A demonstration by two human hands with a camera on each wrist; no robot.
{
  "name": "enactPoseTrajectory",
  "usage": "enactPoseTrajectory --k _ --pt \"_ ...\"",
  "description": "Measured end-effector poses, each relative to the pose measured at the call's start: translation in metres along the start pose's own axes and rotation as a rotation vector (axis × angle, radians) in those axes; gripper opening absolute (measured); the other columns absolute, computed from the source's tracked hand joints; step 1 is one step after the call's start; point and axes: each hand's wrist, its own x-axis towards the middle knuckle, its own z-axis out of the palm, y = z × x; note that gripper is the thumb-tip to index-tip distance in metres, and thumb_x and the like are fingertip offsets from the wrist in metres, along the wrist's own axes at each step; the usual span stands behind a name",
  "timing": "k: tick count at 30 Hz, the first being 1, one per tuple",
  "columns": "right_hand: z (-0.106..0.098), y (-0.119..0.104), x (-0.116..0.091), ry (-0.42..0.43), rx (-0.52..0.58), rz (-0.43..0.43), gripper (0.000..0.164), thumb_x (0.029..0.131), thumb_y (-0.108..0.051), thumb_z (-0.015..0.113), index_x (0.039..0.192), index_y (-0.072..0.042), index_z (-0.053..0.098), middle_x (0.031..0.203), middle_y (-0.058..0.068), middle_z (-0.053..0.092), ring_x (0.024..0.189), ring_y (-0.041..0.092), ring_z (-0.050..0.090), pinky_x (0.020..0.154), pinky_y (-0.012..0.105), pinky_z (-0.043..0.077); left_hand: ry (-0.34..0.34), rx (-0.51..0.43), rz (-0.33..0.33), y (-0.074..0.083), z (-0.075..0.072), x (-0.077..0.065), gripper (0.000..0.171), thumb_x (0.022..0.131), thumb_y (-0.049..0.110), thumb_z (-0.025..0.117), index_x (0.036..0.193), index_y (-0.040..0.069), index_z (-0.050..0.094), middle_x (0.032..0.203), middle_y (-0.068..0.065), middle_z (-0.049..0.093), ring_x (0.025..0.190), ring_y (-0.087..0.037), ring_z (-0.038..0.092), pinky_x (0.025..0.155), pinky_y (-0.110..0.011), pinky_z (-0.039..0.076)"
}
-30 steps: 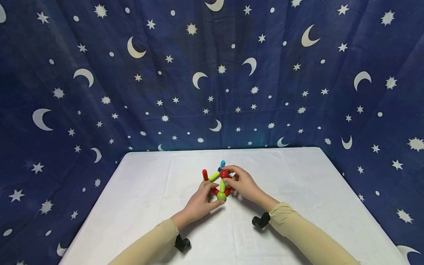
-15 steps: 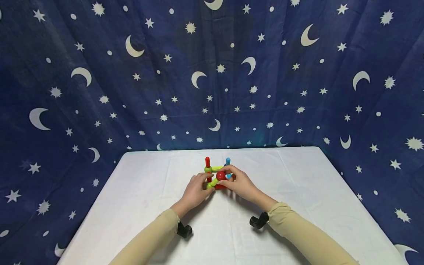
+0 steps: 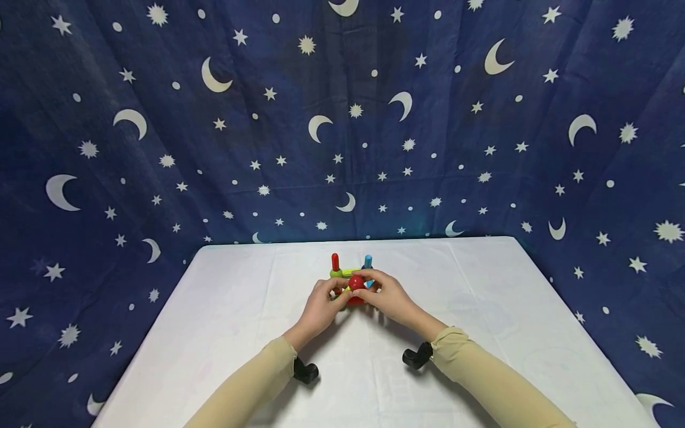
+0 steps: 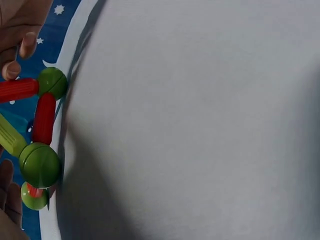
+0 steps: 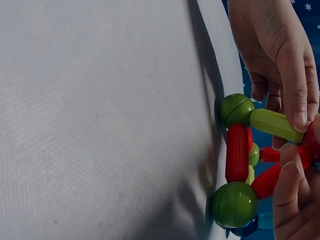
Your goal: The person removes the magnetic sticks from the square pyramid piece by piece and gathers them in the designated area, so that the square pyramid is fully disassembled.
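Observation:
A small frame of magnetic rods and balls stands at mid-table. My right hand (image 3: 395, 299) pinches the red ball (image 3: 356, 282) between thumb and fingers. My left hand (image 3: 319, 308) pinches the lime rod (image 5: 275, 125) close to that ball; this rod slants up from a green ball (image 5: 237, 110) at the base. A red rod (image 5: 237, 152) joins it to another green ball (image 5: 234, 205), from which a second red rod (image 5: 267, 179) leans up towards the red ball. At the frame's far side, an upright red rod (image 3: 335, 261) and an upright blue rod (image 3: 368, 260) point upward.
The frame sits on a white-covered table (image 3: 241, 333). Behind it hangs a dark blue curtain (image 3: 364, 131) with moons and stars. A black wrist camera (image 3: 306, 371) sticks out under the left cuff, another black camera (image 3: 417, 356) under the right.
The frame has turned, and its near green corner has moved left and away. My left hand has shifted from that green ball up along the lime rod. The right hand keeps the red ball.

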Motion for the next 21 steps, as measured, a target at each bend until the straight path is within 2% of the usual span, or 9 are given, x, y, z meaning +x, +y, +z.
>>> enactPoseTrajectory --k 4,8,17,21 --pt "-0.001 0.001 0.0 -0.01 0.008 0.003 0.048 0.093 -0.029 0.078 0.137 -0.015 0.065 0.106 -0.001 0.068 0.076 0.021 0.062 0.057 0.03 0.052 -0.013 -0.025 -0.018 0.002 -0.001 0.001 0.019 0.1 0.031 0.069 0.116 0.021 0.072 0.1 0.005 0.06 0.101 -0.02 0.053 0.08 -0.034 0.046" --pt "-0.003 0.002 0.0 -0.015 0.035 0.023 0.046 0.095 -0.026 0.077 0.138 -0.016 0.063 0.11 -0.001 0.067 0.075 0.021 0.063 0.057 0.034 0.055 -0.009 -0.069 -0.048 0.002 -0.004 0.001 0.02 0.1 0.033 0.069 0.116 0.022 0.071 0.1 0.004 0.06 0.1 -0.02 0.053 0.08 -0.035 0.047" --pt "-0.018 0.002 -0.003 0.018 0.115 0.086 0.044 0.095 -0.025 0.076 0.134 -0.015 0.059 0.117 0.008 0.064 0.085 0.035 0.066 0.061 0.042 0.057 0.049 -0.116 -0.065 -0.008 -0.016 -0.002 0.023 0.1 0.034 0.068 0.118 0.02 0.071 0.112 0.005 0.065 0.104 -0.016 0.055 0.083 -0.035 0.047" --pt "-0.029 0.004 -0.007 0.038 0.123 0.119 0.042 0.096 -0.023 0.075 0.132 -0.013 0.057 0.115 0.01 0.064 0.09 0.036 0.066 0.064 0.043 0.058 0.067 -0.134 -0.067 -0.013 -0.023 -0.005 0.023 0.101 0.033 0.068 0.119 0.018 0.071 0.113 0.005 0.066 0.104 -0.017 0.056 0.084 -0.037 0.046"
